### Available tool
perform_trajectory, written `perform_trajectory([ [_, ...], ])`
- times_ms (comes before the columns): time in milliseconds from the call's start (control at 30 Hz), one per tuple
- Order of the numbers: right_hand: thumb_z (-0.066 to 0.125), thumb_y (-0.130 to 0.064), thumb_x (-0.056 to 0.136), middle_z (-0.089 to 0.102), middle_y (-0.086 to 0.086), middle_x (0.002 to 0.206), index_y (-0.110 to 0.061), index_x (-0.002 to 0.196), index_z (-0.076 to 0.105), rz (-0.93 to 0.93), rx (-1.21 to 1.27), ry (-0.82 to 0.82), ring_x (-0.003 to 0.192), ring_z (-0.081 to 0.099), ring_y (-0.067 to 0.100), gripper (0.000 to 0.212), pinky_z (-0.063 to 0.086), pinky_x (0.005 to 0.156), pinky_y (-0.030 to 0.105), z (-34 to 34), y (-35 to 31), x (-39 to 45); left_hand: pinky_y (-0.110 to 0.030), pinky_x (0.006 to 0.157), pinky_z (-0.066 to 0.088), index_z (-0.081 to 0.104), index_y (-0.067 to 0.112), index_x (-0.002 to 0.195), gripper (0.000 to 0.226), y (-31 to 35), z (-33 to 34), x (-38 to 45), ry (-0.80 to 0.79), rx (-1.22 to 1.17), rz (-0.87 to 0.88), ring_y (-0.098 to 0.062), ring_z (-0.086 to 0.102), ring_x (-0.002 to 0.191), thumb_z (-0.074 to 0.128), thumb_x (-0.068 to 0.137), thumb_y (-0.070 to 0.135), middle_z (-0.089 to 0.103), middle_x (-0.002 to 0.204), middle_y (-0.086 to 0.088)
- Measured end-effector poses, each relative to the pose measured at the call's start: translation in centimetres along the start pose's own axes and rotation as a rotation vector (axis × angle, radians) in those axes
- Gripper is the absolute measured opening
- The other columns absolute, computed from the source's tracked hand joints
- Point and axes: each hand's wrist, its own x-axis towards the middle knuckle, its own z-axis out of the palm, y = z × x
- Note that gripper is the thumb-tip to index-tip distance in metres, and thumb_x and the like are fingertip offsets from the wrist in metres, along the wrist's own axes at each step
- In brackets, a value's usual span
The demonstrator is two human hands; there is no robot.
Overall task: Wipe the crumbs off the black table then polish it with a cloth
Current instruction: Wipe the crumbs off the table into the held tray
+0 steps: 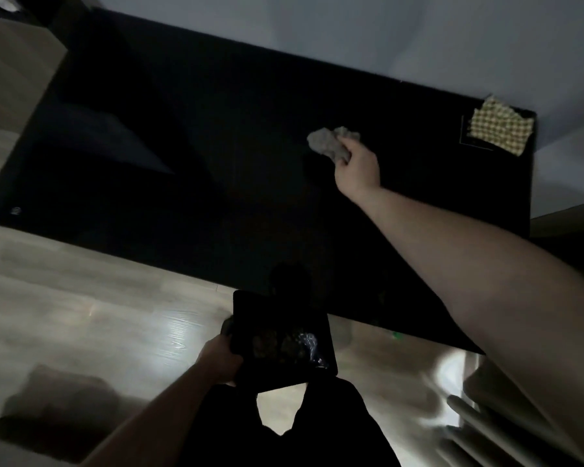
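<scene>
One black table (250, 163), two cloths, grey (327, 143) and checked (499, 128), one tray (280, 335).

Crumpled grey cloth (329, 143) on black table (216, 170)

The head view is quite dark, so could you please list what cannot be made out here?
- Crumbs on the black table: lost in darkness.
- Contents of the black tray the left hand holds: dim, unidentifiable.
- Right hand fingertips: buried in the grey cloth.
- Dark item under the checked cloth: mostly covered.
- Lower-right floor objects: blurred, cut off.
</scene>
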Motion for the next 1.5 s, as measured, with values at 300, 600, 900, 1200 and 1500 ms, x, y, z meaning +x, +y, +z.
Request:
perform_trajectory([
  [300, 0.053, -0.026, 0.102, 0.034, -0.001, 0.165, -0.029, 0.157, 0.038, -0.086, -0.315, -0.110, 0.154, 0.028, 0.026, 0.057, 0.034, 0.122, 0.055, 7.6, 1.9, -2.0, -0.037, 0.081, 0.059, 0.046, 0.021, 0.057, 0.026, -2.2, -2.0, 2.0, -0.007, 0.057, 0.084, -0.033, 0.073, 0.096, 0.062, 0.077, 0.020, 0.076, 0.097, -0.017],
  [600, 0.058, -0.007, 0.092, 0.063, -0.006, 0.140, -0.027, 0.131, 0.068, -0.303, -0.075, -0.182, 0.142, 0.046, 0.017, 0.045, 0.037, 0.114, 0.037, 11.7, 3.1, -23.8, -0.027, 0.073, 0.054, 0.053, 0.018, 0.070, 0.008, -2.8, -5.1, 3.1, -0.018, 0.110, 0.120, -0.030, 0.072, 0.099, 0.058, 0.076, 0.014, 0.073, 0.093, -0.011],
  [900, 0.052, -0.018, 0.090, 0.073, -0.011, 0.121, -0.025, 0.116, 0.076, -0.098, 0.064, -0.250, 0.112, 0.068, 0.011, 0.036, 0.054, 0.098, 0.034, 11.5, 4.6, -35.2, -0.029, 0.061, 0.050, 0.056, 0.010, 0.060, 0.016, -3.9, -6.2, 1.6, -0.045, 0.185, 0.100, -0.034, 0.075, 0.086, 0.057, 0.074, 0.017, 0.061, 0.059, -0.006],
  [1200, 0.067, -0.007, 0.096, 0.071, -0.010, 0.106, -0.021, 0.118, 0.073, 0.185, 0.266, 0.052, 0.094, 0.063, -0.010, 0.027, 0.039, 0.079, -0.003, 2.1, 6.1, -31.7, -0.029, 0.063, 0.054, 0.059, 0.013, 0.055, 0.022, -7.1, -4.7, -2.1, 0.042, 0.128, 0.030, -0.030, 0.075, 0.080, 0.061, 0.076, 0.018, 0.064, 0.059, -0.005],
  [1500, 0.063, 0.004, 0.088, 0.068, 0.022, 0.124, -0.003, 0.124, 0.070, 0.331, -0.083, 0.194, 0.117, 0.064, 0.042, 0.037, 0.049, 0.105, 0.045, 0.1, 11.2, -26.9, -0.023, 0.052, 0.048, 0.059, 0.012, 0.053, 0.024, -10.3, -5.6, -4.5, 0.095, 0.105, -0.028, -0.024, 0.075, 0.069, 0.059, 0.077, 0.014, 0.060, 0.048, -0.001],
])
